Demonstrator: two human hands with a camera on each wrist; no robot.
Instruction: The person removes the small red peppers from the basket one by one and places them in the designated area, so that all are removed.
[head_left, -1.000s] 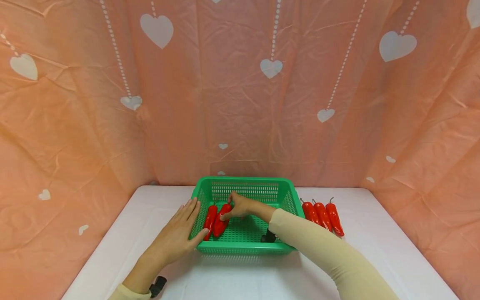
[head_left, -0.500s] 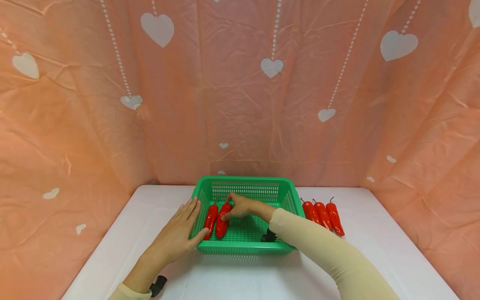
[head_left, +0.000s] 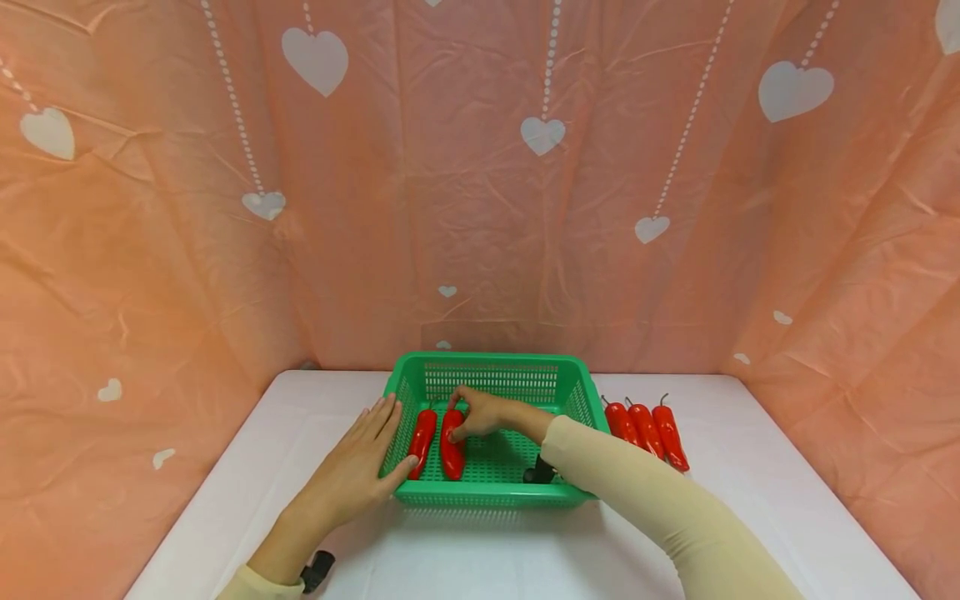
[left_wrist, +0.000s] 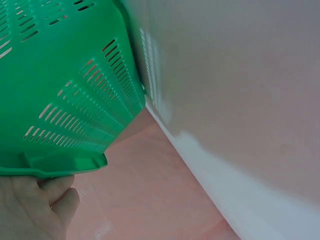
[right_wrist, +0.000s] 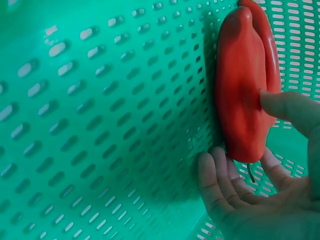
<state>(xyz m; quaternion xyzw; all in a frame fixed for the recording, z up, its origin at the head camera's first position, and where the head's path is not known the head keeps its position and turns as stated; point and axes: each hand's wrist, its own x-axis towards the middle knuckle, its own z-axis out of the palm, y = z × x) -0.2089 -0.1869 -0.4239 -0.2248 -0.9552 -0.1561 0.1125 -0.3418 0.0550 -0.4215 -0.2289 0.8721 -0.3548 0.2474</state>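
In the head view my left hand (head_left: 348, 475) lies with straight fingers along the left rim of a green perforated plastic basket (head_left: 491, 491). The left wrist view has that hand (left_wrist: 32, 207) right at the rim, seen from outside. Inside the basket, my right hand (head_left: 483, 414) holds a glossy red chili pepper (head_left: 452, 458) between thumb and fingers, near its stem end. A second red chili pepper (head_left: 422, 442) lies to its left, by the basket's left wall. The right wrist view shows the thumb pressed on the held pepper (right_wrist: 240, 85), its stem pointing toward the palm.
On the white table (head_left: 750, 500), several red chili peppers (head_left: 667, 433) lie side by side just right of the basket, partly behind the right sleeve. A peach curtain (head_left: 480, 208) with white hearts hangs behind and along both sides.
The chili pepper in my right hand has shifted slightly right and straightened, widening the gap to the pepper on its left. My left hand has stayed on the rim.
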